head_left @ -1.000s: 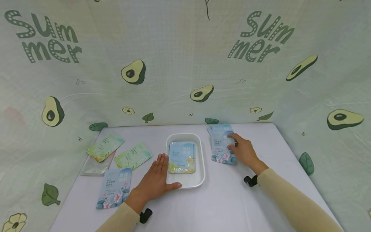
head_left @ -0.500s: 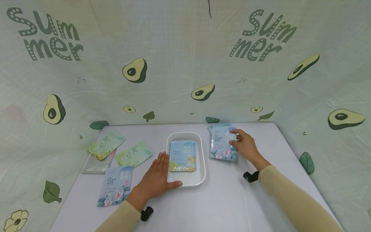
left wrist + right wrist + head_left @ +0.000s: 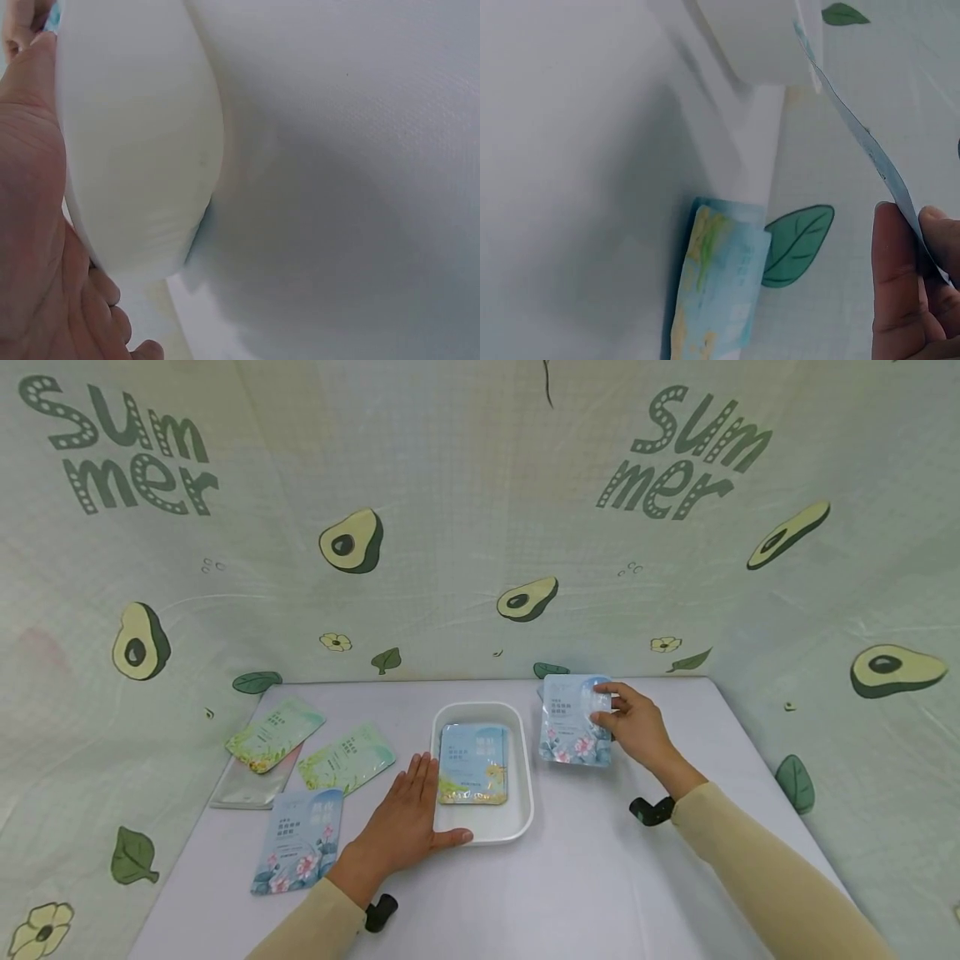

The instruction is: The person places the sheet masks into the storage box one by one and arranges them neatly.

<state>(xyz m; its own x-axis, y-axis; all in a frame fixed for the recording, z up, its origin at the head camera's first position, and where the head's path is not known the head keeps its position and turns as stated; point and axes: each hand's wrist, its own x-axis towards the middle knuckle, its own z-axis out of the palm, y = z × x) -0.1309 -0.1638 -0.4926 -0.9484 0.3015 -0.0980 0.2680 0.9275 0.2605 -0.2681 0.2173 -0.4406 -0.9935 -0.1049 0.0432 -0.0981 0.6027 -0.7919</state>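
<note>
My right hand (image 3: 633,724) pinches a flat blue foil packet with pink flowers (image 3: 567,731) by its right edge, thumb in front. In the right wrist view this packet (image 3: 886,171) shows edge-on, raised over the table. My left hand (image 3: 401,822) lies along the left side of a white tray (image 3: 517,822), fingers straight, thumb at the front rim. In the left wrist view, its palm and fingers (image 3: 45,247) are against the tray's outer wall (image 3: 142,135). Inside the tray lies a blue packet with yellow flowers (image 3: 472,764).
Two green packets (image 3: 276,735) (image 3: 347,762), a silvery packet (image 3: 243,791) and another blue packet with pink flowers (image 3: 296,843) lie left of the tray. Behind the raised packet, more blue packets with yellow edging (image 3: 720,281) lie on the table. A printed cloth (image 3: 450,527) hangs at the back.
My right hand has lifted the blue packet with pink flowers off the pile and shifted it slightly up in the view. The left hand and the tray have stayed in place.
</note>
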